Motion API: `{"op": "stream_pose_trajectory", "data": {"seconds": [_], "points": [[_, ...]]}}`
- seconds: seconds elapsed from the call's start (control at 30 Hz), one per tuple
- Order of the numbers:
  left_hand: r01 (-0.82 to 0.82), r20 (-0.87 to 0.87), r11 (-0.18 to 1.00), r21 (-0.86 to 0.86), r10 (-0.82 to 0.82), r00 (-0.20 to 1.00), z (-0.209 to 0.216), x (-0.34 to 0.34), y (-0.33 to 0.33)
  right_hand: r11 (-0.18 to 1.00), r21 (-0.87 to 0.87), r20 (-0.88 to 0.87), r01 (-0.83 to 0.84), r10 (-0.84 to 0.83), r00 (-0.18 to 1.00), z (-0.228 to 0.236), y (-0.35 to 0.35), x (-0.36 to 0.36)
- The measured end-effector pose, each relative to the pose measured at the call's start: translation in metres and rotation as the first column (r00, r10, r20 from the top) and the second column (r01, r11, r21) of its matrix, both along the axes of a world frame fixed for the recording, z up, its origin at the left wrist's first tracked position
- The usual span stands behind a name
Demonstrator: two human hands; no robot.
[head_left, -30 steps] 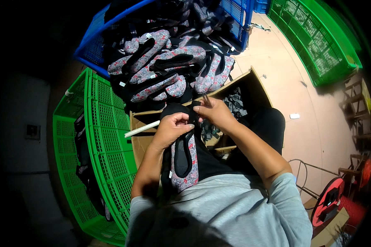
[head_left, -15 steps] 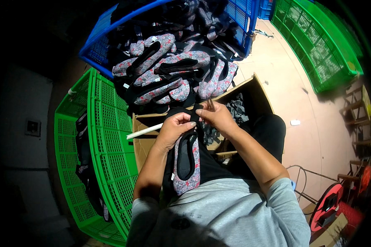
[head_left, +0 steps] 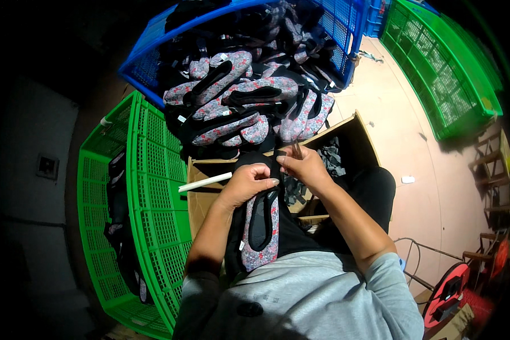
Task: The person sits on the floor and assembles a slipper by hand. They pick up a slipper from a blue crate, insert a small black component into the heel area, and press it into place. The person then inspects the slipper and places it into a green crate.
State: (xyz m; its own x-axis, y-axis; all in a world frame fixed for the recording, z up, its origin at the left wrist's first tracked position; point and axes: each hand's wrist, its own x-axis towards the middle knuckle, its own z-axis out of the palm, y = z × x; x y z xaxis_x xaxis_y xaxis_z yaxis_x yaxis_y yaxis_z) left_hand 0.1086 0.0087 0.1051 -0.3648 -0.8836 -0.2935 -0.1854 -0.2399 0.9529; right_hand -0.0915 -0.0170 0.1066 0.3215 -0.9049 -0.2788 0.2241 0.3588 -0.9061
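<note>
- Shoe [head_left: 260, 226], one, floral: I am seeing it lying lengthwise on the lap, its far end reaching the hands.
- Left hand [head_left: 247, 182], bare: it is pinching the shoe's far end, thumb pressing against curled fingers.
- Right hand [head_left: 304, 166], bare: it is pinching black fabric [head_left: 278, 161] just beyond the shoe, thumb meeting finger; a slim dark tool [head_left: 296, 150] is rising from its fingers, kind unclear to me.
- Stick [head_left: 205, 182], white: lying just left of the left hand.
- Box [head_left: 200, 211], cardboard: standing beyond the lap, holding dark scraps [head_left: 331, 156].
- Heap of floral shoes [head_left: 260, 93]: filling the blue crate [head_left: 139, 71] and spilling forward.
- Green crate [head_left: 161, 218]: standing leftward.
</note>
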Motion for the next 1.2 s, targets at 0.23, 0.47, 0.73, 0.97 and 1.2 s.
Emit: {"op": "stream_pose_trajectory", "data": {"seconds": [0.23, 0.47, 0.73, 0.97, 1.2], "points": [[0.183, 0.303, 0.911, -0.370, -0.068, 0.951, 0.003, -0.006, -0.001, 1.000, 0.007, -0.019, -0.010, 0.010, 1.000, 0.003, 0.004, -0.003], [-0.147, -0.359, 0.931, 0.335, 0.271, 0.893, -0.008, 0.006, -0.005, 0.986, -0.002, -0.070, -0.164, 0.163, 0.984, -0.009, 0.003, -0.024], [-0.140, -0.309, 0.943, 0.301, 0.235, 0.921, -0.014, 0.008, -0.009, 0.870, -0.173, -0.295, -0.461, 0.401, 0.867, -0.014, 0.021, -0.035], [-0.154, -0.326, 0.941, 0.301, 0.253, 0.911, -0.012, 0.000, -0.009, 0.838, -0.011, -0.242, -0.545, 0.526, 0.815, -0.016, 0.010, -0.038], [-0.132, -0.276, 0.945, 0.300, 0.219, 0.936, -0.006, -0.001, -0.010, 0.819, -0.038, -0.257, -0.573, 0.546, 0.797, -0.015, 0.002, -0.035]]}}
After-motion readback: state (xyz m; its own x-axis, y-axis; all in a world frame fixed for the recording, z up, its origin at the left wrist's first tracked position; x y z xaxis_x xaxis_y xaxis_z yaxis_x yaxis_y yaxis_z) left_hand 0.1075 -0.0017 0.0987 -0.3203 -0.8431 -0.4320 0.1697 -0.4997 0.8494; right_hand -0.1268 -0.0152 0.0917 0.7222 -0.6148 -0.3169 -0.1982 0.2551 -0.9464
